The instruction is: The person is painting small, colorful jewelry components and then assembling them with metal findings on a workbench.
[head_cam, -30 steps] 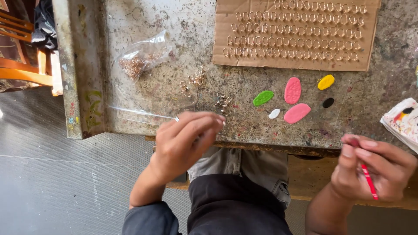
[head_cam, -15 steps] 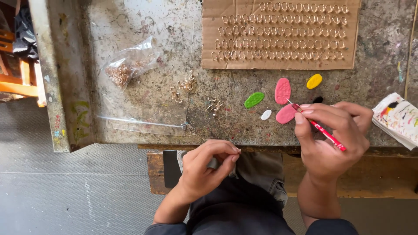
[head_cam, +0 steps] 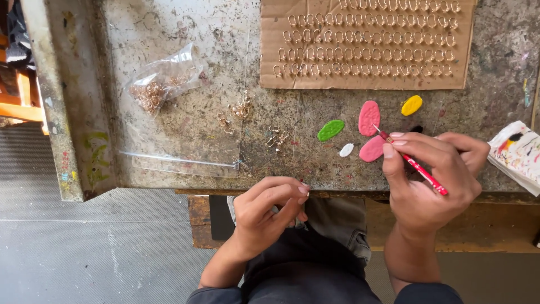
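1. So we've got the thin red brush point(head_cam: 415, 165) pinched between thumb and fingers of the right hand point(head_cam: 430, 183), tip aimed at about 10 o'clock and sitting right at the edge of the lower pink blob point(head_cam: 372, 149) on the worktable point(head_cam: 169, 112). If that tip wanders, we'd guess it drags pink into the upper pink blob point(head_cam: 369, 117) just above it, or over to the white dab point(head_cam: 346, 150) at 9 o'clock.

2. Left hand point(head_cam: 269, 214) is curled up off the table edge with fingertips pressed together. We can't tell what's in there, it's too small to see. If it's one of the little rings, a loose pinch probably drops it into the lap or onto the floor.

3. Green blob point(head_cam: 331, 130) and yellow blob point(head_cam: 412, 104) sit close around the pinks, so a sloppy reach could smear colours together.

4. Loose gold rings point(head_cam: 277, 137) lie scattered at 9 o'clock from the paint, easy to knock with a wrist.

5. The cardboard sheet point(head_cam: 365, 79) with rows of rings at 12 o'clock could get nudged, we reckon.

6. Plastic bag of rings point(head_cam: 157, 90) far off at 10 o'clock, paint-stained rag point(head_cam: 517, 155) at 3 o'clock, both near enough to snag.
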